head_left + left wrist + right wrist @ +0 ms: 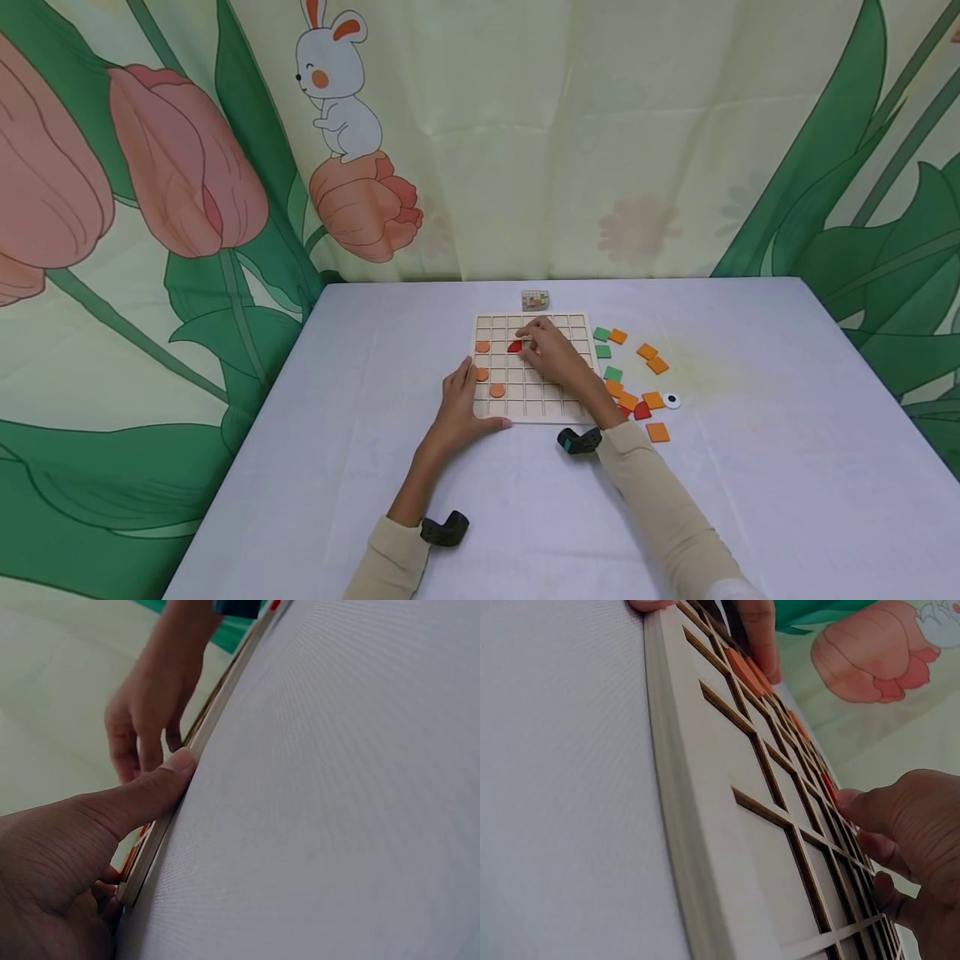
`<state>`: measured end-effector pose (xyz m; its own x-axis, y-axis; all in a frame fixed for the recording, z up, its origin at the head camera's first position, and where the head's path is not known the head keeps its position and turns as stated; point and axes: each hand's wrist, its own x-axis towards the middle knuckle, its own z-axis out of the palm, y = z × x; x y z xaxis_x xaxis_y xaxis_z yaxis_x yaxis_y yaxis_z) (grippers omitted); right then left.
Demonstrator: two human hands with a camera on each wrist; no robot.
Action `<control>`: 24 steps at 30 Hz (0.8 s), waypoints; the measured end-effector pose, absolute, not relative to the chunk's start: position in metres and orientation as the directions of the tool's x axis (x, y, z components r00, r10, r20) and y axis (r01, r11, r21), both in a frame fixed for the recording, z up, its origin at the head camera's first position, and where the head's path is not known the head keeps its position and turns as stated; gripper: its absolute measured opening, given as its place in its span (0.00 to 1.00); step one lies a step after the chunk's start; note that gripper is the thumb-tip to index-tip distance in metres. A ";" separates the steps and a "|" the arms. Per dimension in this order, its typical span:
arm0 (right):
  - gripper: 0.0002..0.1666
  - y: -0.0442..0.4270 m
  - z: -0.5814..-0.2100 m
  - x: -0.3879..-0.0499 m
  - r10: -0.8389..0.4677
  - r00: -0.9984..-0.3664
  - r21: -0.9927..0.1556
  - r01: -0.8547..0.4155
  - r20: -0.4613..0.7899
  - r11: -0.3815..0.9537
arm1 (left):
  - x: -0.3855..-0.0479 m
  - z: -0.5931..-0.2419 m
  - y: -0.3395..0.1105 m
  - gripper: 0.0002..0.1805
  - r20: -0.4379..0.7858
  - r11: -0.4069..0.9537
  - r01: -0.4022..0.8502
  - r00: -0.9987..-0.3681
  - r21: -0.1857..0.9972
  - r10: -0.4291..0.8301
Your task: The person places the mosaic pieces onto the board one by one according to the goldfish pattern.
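Observation:
A pale wooden grid board [537,408] lies on the table, with three orange discs [497,390] in cells on its left side. My left hand [457,410] rests around the board's near left corner, its fingers along the left edge and its thumb [150,796] on the front edge. Above the upper middle of the grid, my right hand [553,352] holds a red leaf-shaped piece [514,346] at a cell with thumb and index finger. In the right wrist view the thumb tip meets that red piece [829,786]; the index fingertip is hidden there.
Right of the board lie loose green squares [603,352], several orange squares [657,432], red pieces [642,411] and a white disc with a black centre [672,402]. A small patterned block [535,300] sits behind the board. A printed curtain [525,167] hangs behind the table.

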<state>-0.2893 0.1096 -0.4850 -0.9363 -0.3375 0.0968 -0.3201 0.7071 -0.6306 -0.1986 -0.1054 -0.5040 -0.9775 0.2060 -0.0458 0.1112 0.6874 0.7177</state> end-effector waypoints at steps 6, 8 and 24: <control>0.18 0.129 -0.485 -0.287 -0.305 -0.941 -0.658 -0.324 0.148 0.680 | -0.198 -0.506 -0.105 0.68 -0.050 0.676 0.101 -0.978 0.730 0.201; 0.18 0.138 -0.484 -0.287 -0.278 -0.950 -0.660 -0.301 0.142 0.688 | -0.199 -0.506 -0.106 0.69 -0.056 0.673 0.094 -0.979 0.733 0.197; 0.20 0.213 -0.489 -0.275 0.026 -0.988 -0.614 -0.075 0.154 0.786 | -0.199 -0.506 -0.105 0.69 -0.059 0.664 0.084 -0.980 0.743 0.190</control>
